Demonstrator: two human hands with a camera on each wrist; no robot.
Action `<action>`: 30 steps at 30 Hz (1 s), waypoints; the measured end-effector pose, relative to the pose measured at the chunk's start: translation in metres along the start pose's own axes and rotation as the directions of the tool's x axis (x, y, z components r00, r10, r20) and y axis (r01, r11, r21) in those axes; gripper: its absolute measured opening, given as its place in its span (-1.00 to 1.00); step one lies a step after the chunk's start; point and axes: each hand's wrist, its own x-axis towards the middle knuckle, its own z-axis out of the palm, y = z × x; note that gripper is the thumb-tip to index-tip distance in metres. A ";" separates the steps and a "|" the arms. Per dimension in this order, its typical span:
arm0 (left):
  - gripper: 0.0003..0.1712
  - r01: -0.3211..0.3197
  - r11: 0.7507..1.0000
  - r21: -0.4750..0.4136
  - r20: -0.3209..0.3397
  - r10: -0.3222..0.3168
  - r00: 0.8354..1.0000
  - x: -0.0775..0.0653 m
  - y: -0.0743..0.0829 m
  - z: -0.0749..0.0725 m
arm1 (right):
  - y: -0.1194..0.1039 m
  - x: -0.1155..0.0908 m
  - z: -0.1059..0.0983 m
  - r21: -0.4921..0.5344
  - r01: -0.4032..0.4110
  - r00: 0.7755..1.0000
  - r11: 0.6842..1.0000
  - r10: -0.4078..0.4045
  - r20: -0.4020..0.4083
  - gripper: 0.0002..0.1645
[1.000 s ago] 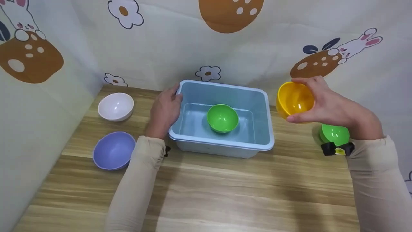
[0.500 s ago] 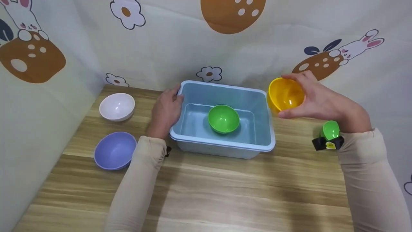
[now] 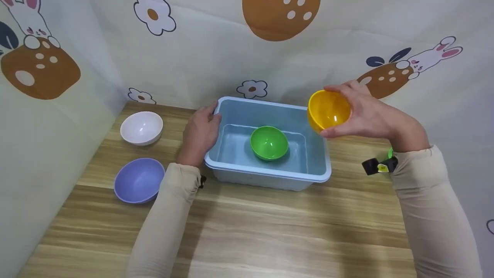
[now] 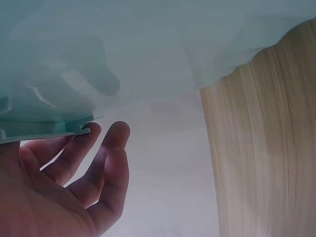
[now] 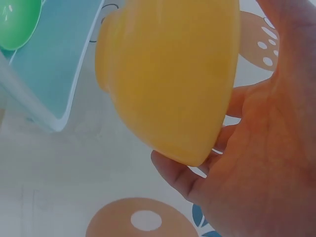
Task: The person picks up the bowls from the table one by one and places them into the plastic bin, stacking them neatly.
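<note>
Yellow bowl cropped at right wrist view's top edge

The yellow bowl looks like smooth plastic, glossy inside, with a softer sheen outside. The green bowl and the white bowl are shiny and plastic-looking too, while the purple bowl reads closer to matt. The blue tub is smooth, slightly translucent plastic. The table has a wood-grain surface with a low sheen; the backdrop seems to be creased cloth, though its weave is too small to tell. The sleeves are matt fabric.
</note>
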 end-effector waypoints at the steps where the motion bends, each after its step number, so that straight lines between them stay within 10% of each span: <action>1: -0.37 0.003 1.000 0.002 -0.001 -0.003 1.000 0.000 0.000 0.000 | -0.001 0.001 0.000 -0.001 0.004 1.000 1.000 -0.004 0.003 0.20; 30: -0.37 0.025 1.000 -0.003 0.010 -0.025 1.000 -0.001 0.000 -0.003 | -0.013 0.042 0.016 0.117 0.000 0.998 0.993 -0.008 0.068 0.22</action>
